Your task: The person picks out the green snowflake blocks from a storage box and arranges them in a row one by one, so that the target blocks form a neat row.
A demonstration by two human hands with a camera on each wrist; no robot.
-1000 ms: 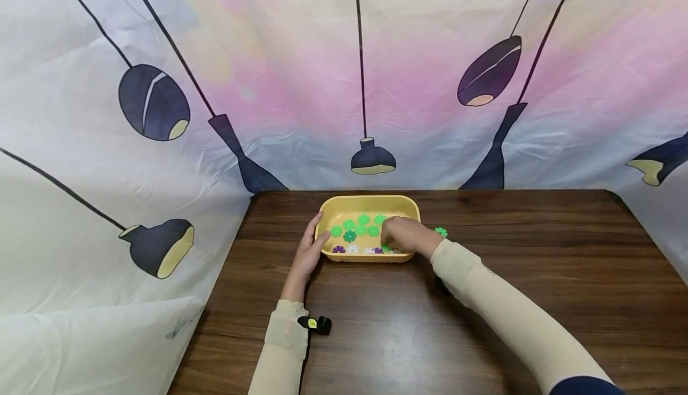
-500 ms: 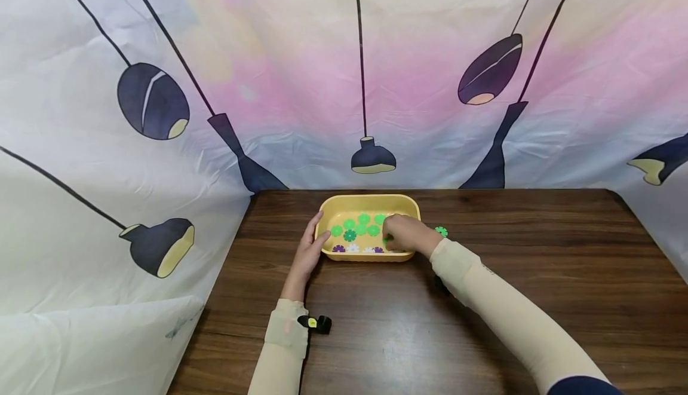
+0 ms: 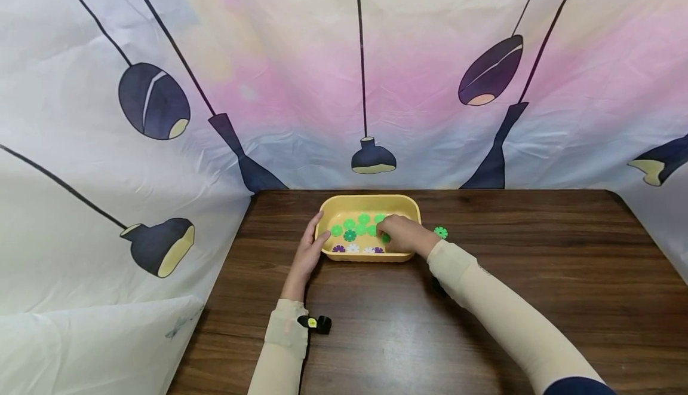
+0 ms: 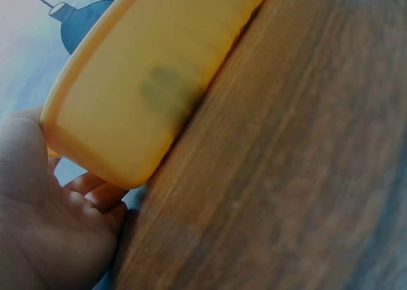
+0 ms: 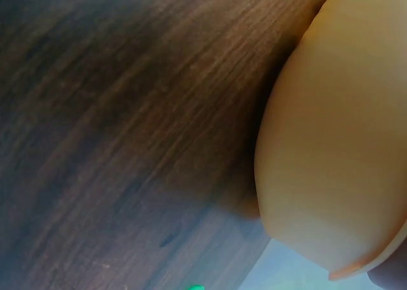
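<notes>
A yellow plastic basin [image 3: 371, 200] holds several snowflake discs: light green discs [image 3: 364, 219], a darker green disc [image 3: 350, 236], purple discs [image 3: 338, 249] and white discs [image 3: 352, 248]. My left hand [image 3: 309, 249] grips the basin's left end, thumb over the rim; in the left wrist view its fingers curl beneath the outer wall [image 4: 121, 112]. Inside the basin's right part, my right hand [image 3: 402, 233] has curled fingers, and a green snowflake disc [image 3: 386, 238] shows at the fingertips. Its thumb is mostly hidden. The right wrist view shows mainly the basin's outer wall [image 5: 331, 131].
One green disc [image 3: 441, 232] lies on the brown wooden table [image 3: 376, 323], just right of the basin. Behind the table hangs a cloth [image 3: 301, 84] printed with lamps. A black wrist camera [image 3: 317, 324] sits on the left sleeve.
The right hand has shifted slightly within the basin, and a green disc has moved with its fingertips from near the front wall toward the back. The left hand and basin stay put.
</notes>
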